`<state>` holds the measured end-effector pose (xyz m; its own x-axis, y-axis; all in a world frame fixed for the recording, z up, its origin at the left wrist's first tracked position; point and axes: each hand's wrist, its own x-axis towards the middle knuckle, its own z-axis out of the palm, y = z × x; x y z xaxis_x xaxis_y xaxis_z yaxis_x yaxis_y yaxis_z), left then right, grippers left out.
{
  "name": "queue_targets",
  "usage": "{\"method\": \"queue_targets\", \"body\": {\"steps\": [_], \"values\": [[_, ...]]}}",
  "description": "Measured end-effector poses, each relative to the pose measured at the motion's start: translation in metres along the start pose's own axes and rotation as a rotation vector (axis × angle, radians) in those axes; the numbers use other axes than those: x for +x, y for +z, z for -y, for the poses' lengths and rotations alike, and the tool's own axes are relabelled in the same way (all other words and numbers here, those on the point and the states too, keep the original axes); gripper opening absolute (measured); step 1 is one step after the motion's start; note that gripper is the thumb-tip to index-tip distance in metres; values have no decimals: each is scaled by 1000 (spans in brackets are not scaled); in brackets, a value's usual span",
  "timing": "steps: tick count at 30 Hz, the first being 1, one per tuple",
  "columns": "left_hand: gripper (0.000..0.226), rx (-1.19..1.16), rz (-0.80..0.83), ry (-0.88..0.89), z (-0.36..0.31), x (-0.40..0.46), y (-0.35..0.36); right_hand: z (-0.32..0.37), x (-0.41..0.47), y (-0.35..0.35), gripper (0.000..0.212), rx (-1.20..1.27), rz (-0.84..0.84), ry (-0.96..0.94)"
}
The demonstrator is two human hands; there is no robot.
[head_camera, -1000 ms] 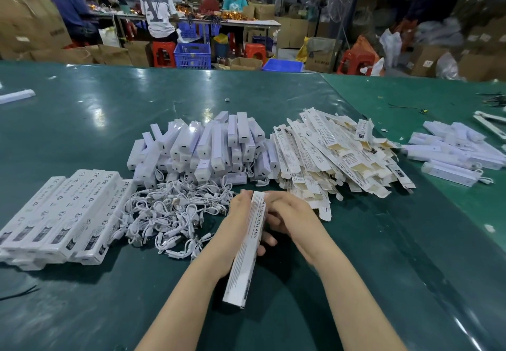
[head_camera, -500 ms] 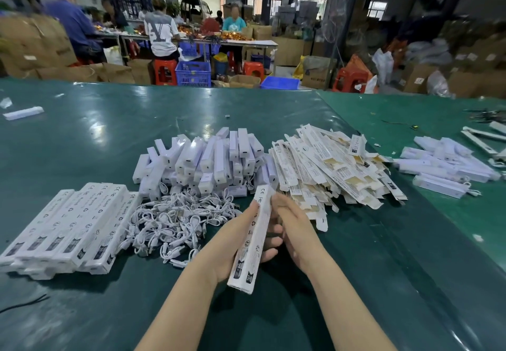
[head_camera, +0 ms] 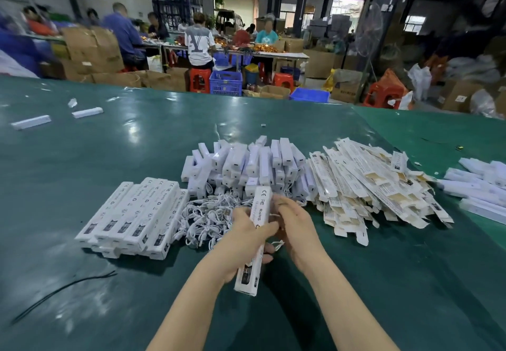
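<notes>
Box (head_camera: 261, 208) in left hand (head_camera: 239, 242), right hand (head_camera: 297, 227) touching

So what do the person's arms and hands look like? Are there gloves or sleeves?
No gloves. The left hand and right hand are bare, with no rings that show. The forearms are bare too, slim, with no sleeves, watch or bracelet in view.

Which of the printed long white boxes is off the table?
The box gripped by the left hand; the other boxes lie stacked on the table to its left.
</notes>
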<state>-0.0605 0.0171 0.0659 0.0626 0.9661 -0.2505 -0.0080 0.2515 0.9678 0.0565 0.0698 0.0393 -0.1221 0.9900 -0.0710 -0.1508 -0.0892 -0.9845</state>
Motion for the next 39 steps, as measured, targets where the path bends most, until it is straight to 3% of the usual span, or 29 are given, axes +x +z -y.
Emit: {"method": "queue_targets", "body": {"steps": [4, 8, 10, 14, 17, 21, 26, 28, 33, 36, 39], "values": [[17, 513, -78, 155, -6, -19, -40, -11, 0, 22, 36, -81, -118, -88], [30, 840, -169, 228, -6, -30, -69, -26, -5, 27, 32, -124, -135, -189], [20, 882, -321, 200, -11, -29, -78, -32, -7, 25, 27, -147, -139, -246], [26, 987, -738, 176, -20, -8, -98, -36, -11, 22, 21, -185, -122, -279], [28, 1175, -913, 171, -27, 8, -119, -37, -13, 20, 21, -187, -119, -262], [40, 1380, -843, -44, -15, 24, -138, -36, -15, 19, 23, -175, -116, -261], [73, 1292, -701, -266, -9, 35, -151, -37, -16, 18, 23, -202, -97, -259], [69, 1335, -622, -317, -9, 39, -151, -36, -16, 19, 23, -214, -94, -260], [55, 1432, -560, -224, -12, 48, -137, -37, -17, 18, 22, -294, -65, -273], [53, 1389, -553, -333, -12, 54, -127, -38, -16, 17, 22, -326, -58, -274], [65, 1366, -583, -422, -9, 56, -119, -40, -15, 17, 26, -371, -47, -278]]}}
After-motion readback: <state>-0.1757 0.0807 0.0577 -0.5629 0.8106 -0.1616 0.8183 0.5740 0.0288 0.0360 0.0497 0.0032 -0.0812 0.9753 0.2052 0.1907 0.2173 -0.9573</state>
